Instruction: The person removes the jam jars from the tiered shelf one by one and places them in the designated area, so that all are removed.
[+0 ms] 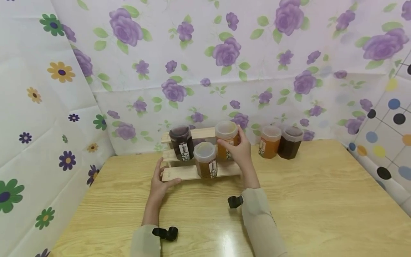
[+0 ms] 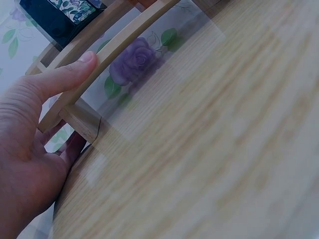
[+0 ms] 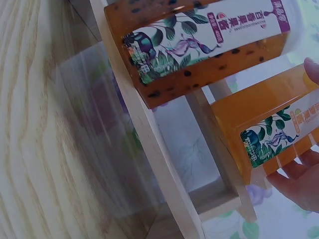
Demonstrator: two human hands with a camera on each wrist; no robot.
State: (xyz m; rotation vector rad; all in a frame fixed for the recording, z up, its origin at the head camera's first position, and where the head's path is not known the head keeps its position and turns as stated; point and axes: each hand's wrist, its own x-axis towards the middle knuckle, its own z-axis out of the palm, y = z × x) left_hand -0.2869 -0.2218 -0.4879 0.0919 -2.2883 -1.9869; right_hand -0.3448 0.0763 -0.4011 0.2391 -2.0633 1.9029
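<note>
A stepped wooden rack (image 1: 183, 173) stands on the table near the back wall. My left hand (image 1: 159, 185) grips its left end; in the left wrist view the thumb lies over the front board and the fingers wrap behind it. With my right hand (image 1: 242, 151) I hold an amber jar (image 3: 259, 114) with a whitish lid, its base at the middle step. On the front step sits a jar of brown-orange contents with dark seeds (image 3: 172, 84). A dark jar (image 1: 182, 142) stands on the middle step, at the left.
To the right of the rack, an orange jar (image 1: 269, 143) and a dark jar (image 1: 289, 144) stand side by side on the wooden table (image 1: 308, 200). A flower-print cloth (image 1: 205, 71) covers the wall behind.
</note>
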